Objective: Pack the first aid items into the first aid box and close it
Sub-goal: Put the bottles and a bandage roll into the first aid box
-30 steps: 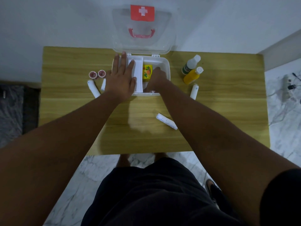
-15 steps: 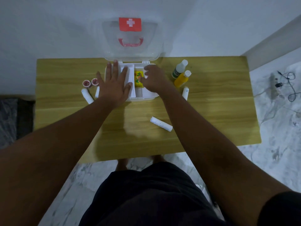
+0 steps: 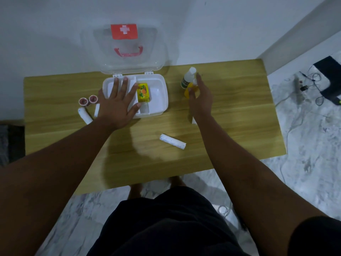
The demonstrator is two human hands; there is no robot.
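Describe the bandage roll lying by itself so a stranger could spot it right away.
Start at the open first aid box on the wooden table. Come toward the table's near edge: the bandage roll lies alone between the forearms, while the other rolls sit close beside the box.

It looked like a home room: a small wooden desk stood against a plain white wall, marble-patterned floor and loose cables beside the desk.
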